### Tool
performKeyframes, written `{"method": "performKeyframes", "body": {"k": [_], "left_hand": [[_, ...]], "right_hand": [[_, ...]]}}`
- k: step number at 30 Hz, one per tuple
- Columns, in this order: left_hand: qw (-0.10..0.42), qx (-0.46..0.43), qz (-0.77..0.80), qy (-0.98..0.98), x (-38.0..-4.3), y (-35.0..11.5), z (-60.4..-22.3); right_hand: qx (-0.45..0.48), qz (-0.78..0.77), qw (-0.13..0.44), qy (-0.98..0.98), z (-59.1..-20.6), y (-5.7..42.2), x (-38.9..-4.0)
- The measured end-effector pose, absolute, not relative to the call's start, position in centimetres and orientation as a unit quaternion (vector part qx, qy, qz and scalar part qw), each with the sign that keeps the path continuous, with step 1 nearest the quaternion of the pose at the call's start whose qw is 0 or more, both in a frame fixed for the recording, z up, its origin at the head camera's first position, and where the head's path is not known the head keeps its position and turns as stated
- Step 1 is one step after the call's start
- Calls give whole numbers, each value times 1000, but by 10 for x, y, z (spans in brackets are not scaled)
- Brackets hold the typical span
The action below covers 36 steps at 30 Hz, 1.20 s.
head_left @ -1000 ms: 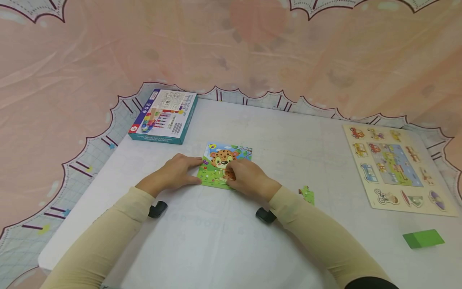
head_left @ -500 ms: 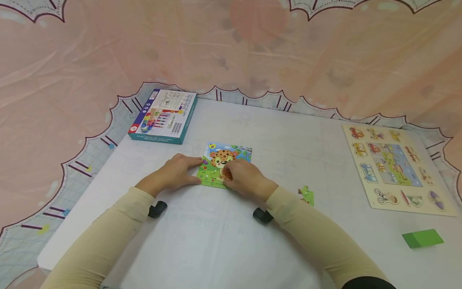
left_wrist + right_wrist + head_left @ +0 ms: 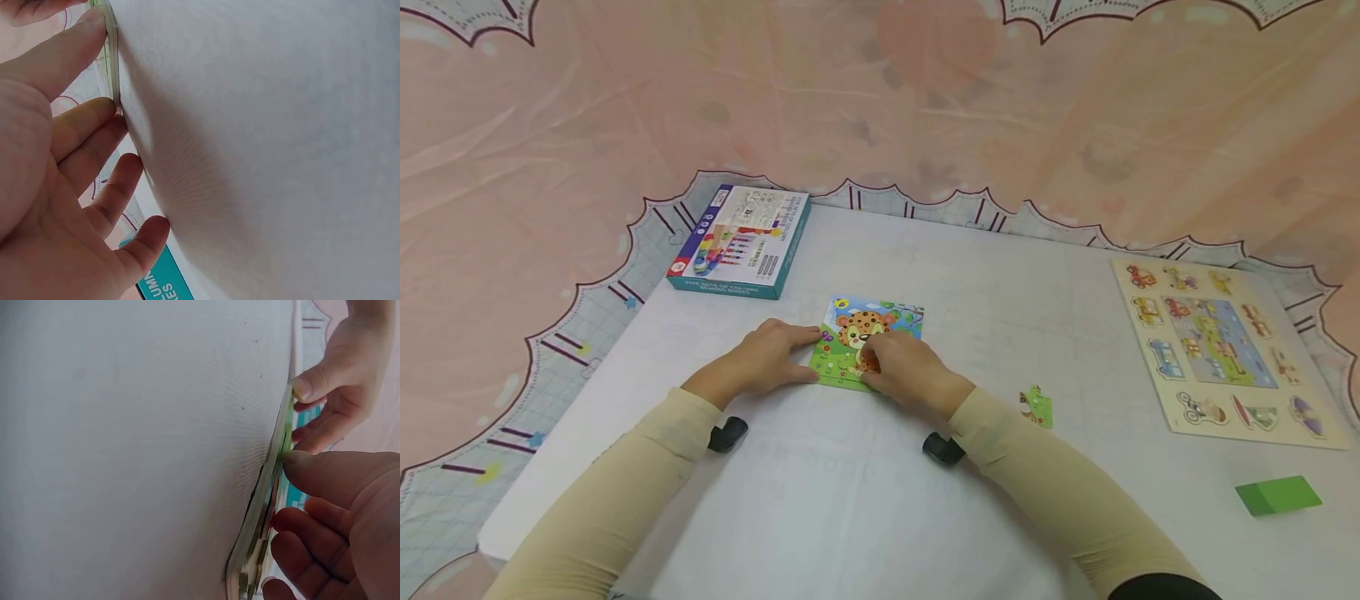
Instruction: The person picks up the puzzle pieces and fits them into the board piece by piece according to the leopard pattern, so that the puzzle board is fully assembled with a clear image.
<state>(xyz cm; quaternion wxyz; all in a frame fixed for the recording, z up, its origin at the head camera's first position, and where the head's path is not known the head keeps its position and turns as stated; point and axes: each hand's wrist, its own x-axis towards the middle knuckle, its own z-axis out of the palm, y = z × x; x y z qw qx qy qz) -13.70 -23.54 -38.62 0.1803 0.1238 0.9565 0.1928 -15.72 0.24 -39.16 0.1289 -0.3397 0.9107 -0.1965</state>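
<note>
A square jigsaw puzzle point(image 3: 838, 358) with a cartoon leopard on green grass lies on the white table. At its left edge, my left hand point(image 3: 760, 360) touches it with the thumb and forefinger spread apart; the left wrist view shows the other fingers point(image 3: 122, 181) extended. My right hand point(image 3: 913, 371) is over the puzzle's lower right part and pinches a spotted puzzle piece point(image 3: 869, 362) between thumb and curled fingers. That hand hides much of the piece and the corner beneath. In the right wrist view, the thumb point(image 3: 306, 465) presses at the puzzle's near edge.
A loose green puzzle piece point(image 3: 1037, 407) lies to the right of my right hand. Farther right are a wooden picture board point(image 3: 1150, 383) and a green block point(image 3: 1279, 496). A blue and white box point(image 3: 737, 242) rests at the back left.
My right hand has shifted slightly left over the puzzle, the spotted piece moving with it. The left hand has stayed at the left edge.
</note>
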Motion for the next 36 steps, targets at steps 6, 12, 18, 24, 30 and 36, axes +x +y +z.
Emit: {"method": "performKeyframes", "body": {"k": [6, 12, 18, 24, 30, 36], "left_hand": [[180, 126, 192, 957, -138, -236, -387], [181, 124, 193, 956, -138, -236, -387], [186, 120, 193, 956, -139, -236, -388], [184, 123, 194, 956, -139, -237, -389], [183, 122, 195, 956, -139, -236, -387], [186, 120, 196, 955, -138, -235, -386]], "right_hand": [[-337, -198, 132, 911, -393, 1, -158], [-337, -199, 138, 910, -391, 3, -159], [-335, -199, 138, 911, -390, 5, -159], [-331, -205, 139, 911, -391, 6, -159], [-327, -211, 151, 909, -391, 6, -160], [-330, -218, 150, 906, -391, 7, -161]]}}
